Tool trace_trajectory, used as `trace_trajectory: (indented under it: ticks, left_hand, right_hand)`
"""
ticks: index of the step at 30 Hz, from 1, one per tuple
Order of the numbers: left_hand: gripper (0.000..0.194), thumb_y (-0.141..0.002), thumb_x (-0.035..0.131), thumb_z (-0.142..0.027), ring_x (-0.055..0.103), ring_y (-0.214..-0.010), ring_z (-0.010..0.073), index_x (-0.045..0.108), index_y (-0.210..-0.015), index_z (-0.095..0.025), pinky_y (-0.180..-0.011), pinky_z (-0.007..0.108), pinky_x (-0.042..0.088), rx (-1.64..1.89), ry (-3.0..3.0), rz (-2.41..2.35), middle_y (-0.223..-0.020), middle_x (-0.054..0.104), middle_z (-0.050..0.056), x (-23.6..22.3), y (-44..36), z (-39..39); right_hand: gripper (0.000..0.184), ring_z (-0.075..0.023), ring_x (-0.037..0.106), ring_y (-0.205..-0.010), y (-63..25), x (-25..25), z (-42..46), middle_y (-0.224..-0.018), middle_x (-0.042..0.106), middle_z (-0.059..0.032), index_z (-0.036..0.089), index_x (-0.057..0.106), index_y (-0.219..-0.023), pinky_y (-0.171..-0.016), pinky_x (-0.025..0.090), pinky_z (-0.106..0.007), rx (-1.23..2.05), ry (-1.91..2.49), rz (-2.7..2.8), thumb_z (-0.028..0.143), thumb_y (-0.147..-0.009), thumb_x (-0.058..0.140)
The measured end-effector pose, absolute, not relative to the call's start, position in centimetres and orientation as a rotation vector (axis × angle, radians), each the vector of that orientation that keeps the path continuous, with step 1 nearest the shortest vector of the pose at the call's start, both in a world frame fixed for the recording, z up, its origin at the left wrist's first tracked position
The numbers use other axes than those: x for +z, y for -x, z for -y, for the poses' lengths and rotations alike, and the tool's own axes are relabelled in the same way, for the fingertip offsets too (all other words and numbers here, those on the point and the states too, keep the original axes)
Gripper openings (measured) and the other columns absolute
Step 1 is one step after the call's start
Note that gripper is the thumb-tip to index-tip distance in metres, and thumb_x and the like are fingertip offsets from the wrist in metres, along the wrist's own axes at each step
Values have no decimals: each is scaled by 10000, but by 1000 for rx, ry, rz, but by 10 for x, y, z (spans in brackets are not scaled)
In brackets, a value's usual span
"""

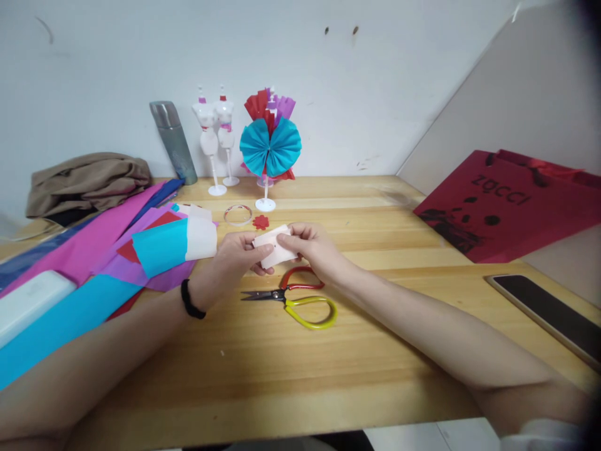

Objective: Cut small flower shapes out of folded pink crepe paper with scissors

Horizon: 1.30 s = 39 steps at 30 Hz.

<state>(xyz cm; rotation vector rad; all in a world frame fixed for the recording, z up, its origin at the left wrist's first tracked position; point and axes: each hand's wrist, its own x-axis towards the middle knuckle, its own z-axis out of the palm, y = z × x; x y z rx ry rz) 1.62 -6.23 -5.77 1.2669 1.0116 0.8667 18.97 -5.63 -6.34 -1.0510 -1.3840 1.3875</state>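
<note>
Between my two hands is a small folded piece of pale pink paper (282,250), held above the table. My left hand (237,254) pinches its left side, thumb on top. On the right side, my right hand (310,245) grips it with the thumb laid across the upper corner. Just below the hands lies a pair of scissors (282,294) with one red and one yellow handle loop, blades apart and pointing left. A red flower-shaped paper cutout (260,222) rests behind the paper, beside a roll of clear tape (238,215).
Coloured paper sheets (162,245) and a white box (35,304) cover the left side. At the back stand a grey bottle (173,144), two bare white mannequins (210,134) and one dressed in blue pleated paper (270,148). A red bag (507,207) and a phone (549,313) lie right.
</note>
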Motion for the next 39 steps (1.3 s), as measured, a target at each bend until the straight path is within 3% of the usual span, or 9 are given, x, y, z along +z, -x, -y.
trace_trajectory:
  ticks: [5,8,12,15,20,23,27,34,39]
  left_hand:
    - [288,-718,797,-343,684,-587,110,709,-862,-109,-542,183,535,800,-1175,-970,-746,741,59,-60,-16,64]
    - [187,-746,751,-279,652,-528,101,687,-752,-104,-509,182,503,805,-1213,-1030,-653,713,52,-59,-17,64]
    - [154,-747,700,-207,594,-433,92,651,-641,-108,-438,180,446,772,-1349,-1122,-533,662,26,-54,-17,61]
    - [144,-742,658,-141,574,-408,83,634,-601,-120,-429,172,442,695,-1409,-1145,-489,637,4,-48,-17,60]
    - [162,-729,625,-94,573,-414,79,624,-572,-136,-435,156,447,581,-1481,-1159,-462,626,-1,-42,-16,61]
    - [149,-713,626,-91,558,-400,83,619,-574,-145,-428,164,448,551,-1502,-1168,-452,616,-8,-42,-14,61]
    - [155,-695,636,-104,563,-406,86,602,-552,-153,-424,170,440,519,-1595,-1150,-474,616,-12,-45,-11,58]
    - [190,-696,635,-105,571,-406,86,591,-518,-154,-410,159,418,468,-1565,-1144,-462,607,-15,-39,-12,61]
    - [180,-694,627,-97,578,-408,85,602,-522,-145,-412,152,428,464,-1525,-1145,-457,615,-11,-36,-13,64]
  right_hand:
    - [300,-96,404,-497,-188,-67,55,-550,527,17,189,595,-675,-484,292,-247,1328,1039,1363,471,-686,696]
    - [277,-94,408,-500,-188,-67,55,-551,515,29,189,599,-694,-488,303,-244,1317,1022,1390,445,-683,703]
    - [317,-130,519,-591,-191,-66,52,-707,604,11,199,649,-954,-554,392,-263,1245,933,1495,367,-691,701]
    - [366,-148,526,-617,-198,-64,50,-765,626,-10,198,665,-1093,-591,415,-295,1006,924,1723,326,-750,656]
    - [246,-243,610,-896,-206,-56,49,-953,727,-91,211,730,-1037,-853,447,-422,380,789,2138,312,-880,571]
    - [276,-248,608,-876,-206,-56,49,-962,740,-106,200,737,-1032,-831,443,-425,255,748,2233,304,-939,498]
    - [265,-227,606,-814,-203,-61,50,-865,729,-83,205,739,-953,-789,449,-398,367,774,2220,298,-950,490]
    - [67,-178,606,-777,-199,-60,57,-846,679,-32,208,629,-884,-751,467,-335,637,870,2012,262,-856,601]
    - [86,-171,598,-764,-197,-56,61,-799,656,-18,210,589,-795,-741,457,-322,688,866,2035,256,-867,591]
